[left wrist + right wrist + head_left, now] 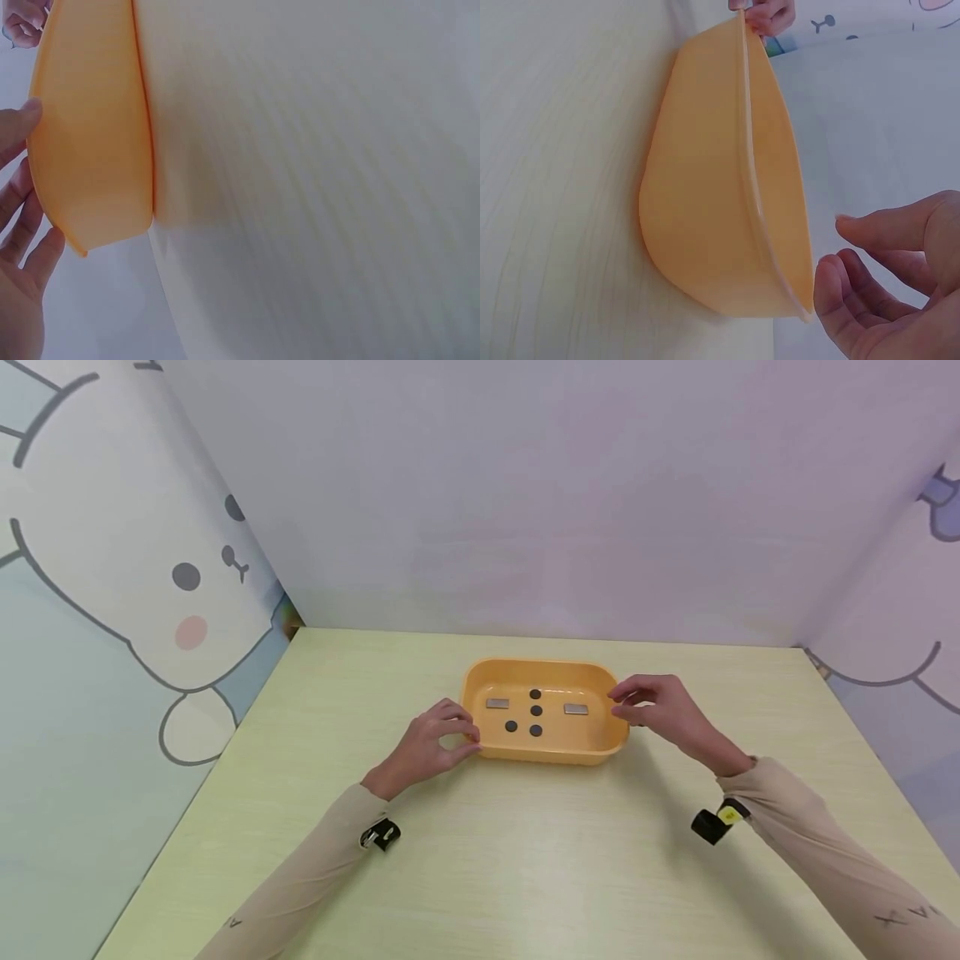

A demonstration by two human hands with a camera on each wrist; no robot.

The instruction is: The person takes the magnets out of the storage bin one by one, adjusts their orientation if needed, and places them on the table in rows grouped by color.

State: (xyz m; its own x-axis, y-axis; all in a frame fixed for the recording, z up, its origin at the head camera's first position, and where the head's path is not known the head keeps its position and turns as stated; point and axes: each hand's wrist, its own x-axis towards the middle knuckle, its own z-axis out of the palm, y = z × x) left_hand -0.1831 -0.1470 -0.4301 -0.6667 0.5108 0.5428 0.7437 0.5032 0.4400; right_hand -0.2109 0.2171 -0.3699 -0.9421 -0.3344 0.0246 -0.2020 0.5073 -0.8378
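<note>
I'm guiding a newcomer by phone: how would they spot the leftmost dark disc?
On the pale table sits an orange tub. Inside lie two silvery bars and four dark discs. The leftmost disc sits alone, left of the column formed by the other three.

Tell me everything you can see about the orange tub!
The orange tub looks like shiny plastic: a rectangle with rounded corners, sloping walls, a thin rim and an open top. It sits upright on the pale table. Four dark discs and two grey bars lie inside. The left hand grips its left rim; the right hand is near its right end, maybe touching.
</note>
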